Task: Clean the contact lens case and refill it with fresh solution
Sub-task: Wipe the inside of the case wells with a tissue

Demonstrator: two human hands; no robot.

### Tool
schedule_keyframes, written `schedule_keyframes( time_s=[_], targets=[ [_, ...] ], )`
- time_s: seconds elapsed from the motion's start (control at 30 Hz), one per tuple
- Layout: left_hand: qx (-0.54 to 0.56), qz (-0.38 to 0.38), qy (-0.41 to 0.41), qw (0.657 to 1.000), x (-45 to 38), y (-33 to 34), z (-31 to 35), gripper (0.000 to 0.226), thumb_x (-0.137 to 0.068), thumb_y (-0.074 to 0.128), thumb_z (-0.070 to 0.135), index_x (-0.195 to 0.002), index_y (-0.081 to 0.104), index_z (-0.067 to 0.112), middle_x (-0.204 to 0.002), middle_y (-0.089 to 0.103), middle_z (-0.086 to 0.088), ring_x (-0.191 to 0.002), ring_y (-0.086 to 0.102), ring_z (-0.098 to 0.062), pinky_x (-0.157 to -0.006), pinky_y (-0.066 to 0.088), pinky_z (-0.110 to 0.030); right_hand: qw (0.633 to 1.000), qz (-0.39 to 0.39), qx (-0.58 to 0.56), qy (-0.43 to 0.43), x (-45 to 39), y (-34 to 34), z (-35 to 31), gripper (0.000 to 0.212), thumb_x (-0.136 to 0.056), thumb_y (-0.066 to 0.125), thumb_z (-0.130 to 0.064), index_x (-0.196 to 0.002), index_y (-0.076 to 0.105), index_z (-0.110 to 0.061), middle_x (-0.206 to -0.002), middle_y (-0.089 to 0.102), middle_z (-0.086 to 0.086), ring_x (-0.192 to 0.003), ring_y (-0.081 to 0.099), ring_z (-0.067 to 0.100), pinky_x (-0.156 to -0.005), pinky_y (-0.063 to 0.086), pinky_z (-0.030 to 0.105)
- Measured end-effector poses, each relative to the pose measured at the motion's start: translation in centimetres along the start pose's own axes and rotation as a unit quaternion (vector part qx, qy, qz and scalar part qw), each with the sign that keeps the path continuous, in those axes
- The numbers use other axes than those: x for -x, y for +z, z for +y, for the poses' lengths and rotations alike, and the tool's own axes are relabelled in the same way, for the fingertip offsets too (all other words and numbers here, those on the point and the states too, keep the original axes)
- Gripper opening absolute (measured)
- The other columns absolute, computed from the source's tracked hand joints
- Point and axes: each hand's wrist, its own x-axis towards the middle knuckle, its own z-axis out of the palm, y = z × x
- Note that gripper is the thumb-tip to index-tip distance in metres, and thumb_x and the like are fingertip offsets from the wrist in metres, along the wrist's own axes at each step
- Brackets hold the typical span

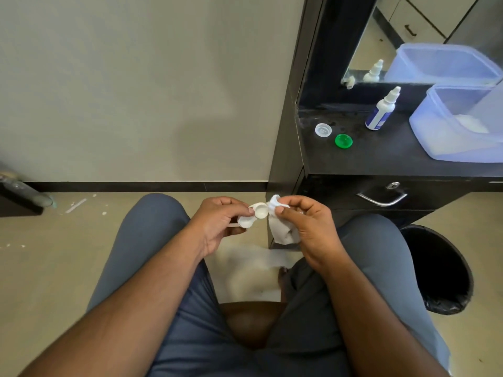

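Left hand [217, 221], fingers curled, pinches the white plastic two-well contact lens case [253, 216] above the lap; right hand [304, 224] grips a crumpled white tissue [280, 229] touching the case's right well. Both wells lie uncapped; one is partly hidden by the thumb. Clear cap [323, 130] and green cap [343, 141] sit near the black counter's [381, 159] left edge, beside the white solution bottle [382, 110].
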Motion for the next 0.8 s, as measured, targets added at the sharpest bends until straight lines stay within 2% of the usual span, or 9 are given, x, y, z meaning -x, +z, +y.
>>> schedule_keyframes(
  time_s=[0.07, 0.13, 0.23, 0.37, 0.5, 0.6, 0.7, 0.8],
  targets=[
    [-0.087, -0.006, -0.001, 0.996, -0.1, -0.5, 0.4, 0.006, -0.074, 0.078, 0.008, -0.072, 0.073, 0.011, -0.069, 0.069, -0.006, -0.06, 0.057, -0.016, -0.054, 0.044, -0.025, 1.0, -0.006, 0.028, -0.011, 0.1, -0.2, 0.3, 0.007, -0.084, 0.068, -0.011, -0.087, 0.069, -0.017, -0.095, 0.07, 0.002, -0.084, 0.065, 0.016, -0.067, 0.056, 0.032],
    [-0.133, -0.035, -0.019, 0.99, -0.2, -1.0, 0.9, 0.003, -0.076, 0.076, 0.008, -0.076, 0.073, 0.008, -0.066, 0.068, -0.007, -0.049, 0.051, -0.015, -0.049, 0.037, -0.023, 0.999, -0.013, 0.048, -0.022, 0.0, -0.3, 0.6, 0.008, -0.084, 0.068, -0.008, -0.089, 0.068, -0.014, -0.091, 0.07, -0.004, -0.078, 0.065, 0.006, -0.062, 0.055, 0.025],
    [-0.131, -0.074, -0.081, 0.985, 0.2, -1.2, 0.8, 0.003, -0.081, 0.071, 0.001, -0.083, 0.069, 0.0, -0.063, 0.067, -0.012, -0.046, 0.059, -0.015, -0.045, 0.047, -0.022, 0.997, -0.032, 0.059, -0.034, -0.2, 0.2, 0.9, 0.016, -0.084, 0.067, -0.003, -0.098, 0.066, -0.009, -0.094, 0.07, -0.002, -0.078, 0.066, 0.002, -0.064, 0.053, 0.016],
    [-0.066, -0.096, -0.126, 0.985, 0.4, -0.7, -0.1, 0.002, -0.084, 0.066, -0.001, -0.083, 0.067, -0.002, -0.062, 0.068, -0.017, -0.051, 0.067, -0.02, -0.053, 0.059, -0.027, 0.994, -0.047, 0.086, -0.051, -0.4, 0.9, 1.2, 0.017, -0.086, 0.065, -0.005, -0.096, 0.071, -0.017, -0.098, 0.071, -0.002, -0.085, 0.067, 0.006, -0.067, 0.052, 0.016],
    [0.003, -0.109, -0.105, 0.989, 0.3, -0.3, -0.1, 0.006, -0.087, 0.063, -0.001, -0.083, 0.067, -0.001, -0.068, 0.07, -0.017, -0.055, 0.069, -0.019, -0.06, 0.061, -0.029, 0.991, -0.045, 0.077, -0.103, 0.0, 1.3, 1.0, 0.017, -0.084, 0.067, -0.003, -0.089, 0.072, -0.017, -0.093, 0.072, -0.007, -0.085, 0.066, 0.003, -0.07, 0.051, 0.014],
    [0.042, -0.135, -0.089, 0.986, 0.5, -0.2, 0.0, 0.006, -0.087, 0.064, 0.001, -0.09, 0.07, -0.002, -0.075, 0.072, -0.017, -0.061, 0.07, -0.018, -0.065, 0.06, -0.029, 0.992, -0.018, 0.024, -0.12, 0.2, 1.3, 0.9, 0.018, -0.081, 0.07, -0.003, -0.086, 0.073, -0.02, -0.089, 0.073, -0.009, -0.088, 0.068, 0.009, -0.075, 0.055, 0.021],
    [0.014, -0.133, -0.072, 0.988, 0.6, -0.3, -0.2, 0.008, -0.086, 0.066, 0.002, -0.09, 0.07, -0.004, -0.074, 0.071, -0.017, -0.058, 0.069, -0.018, -0.059, 0.061, -0.027, 0.993, -0.018, 0.017, -0.115, 0.2, 1.4, 0.9, 0.018, -0.081, 0.07, -0.004, -0.087, 0.073, -0.02, -0.09, 0.074, -0.007, -0.089, 0.069, 0.013, -0.077, 0.056, 0.025],
    [-0.05, -0.083, -0.017, 0.995, 0.2, -0.4, -0.5, 0.007, -0.085, 0.068, 0.003, -0.081, 0.071, -0.002, -0.068, 0.068, -0.016, -0.052, 0.065, -0.018, -0.052, 0.058, -0.026, 0.992, 0.002, 0.046, -0.122, 0.1, 1.4, 0.9, 0.016, -0.083, 0.07, -0.006, -0.09, 0.073, -0.02, -0.092, 0.073, -0.009, -0.088, 0.067, 0.008, -0.076, 0.055, 0.022]
  ],
)
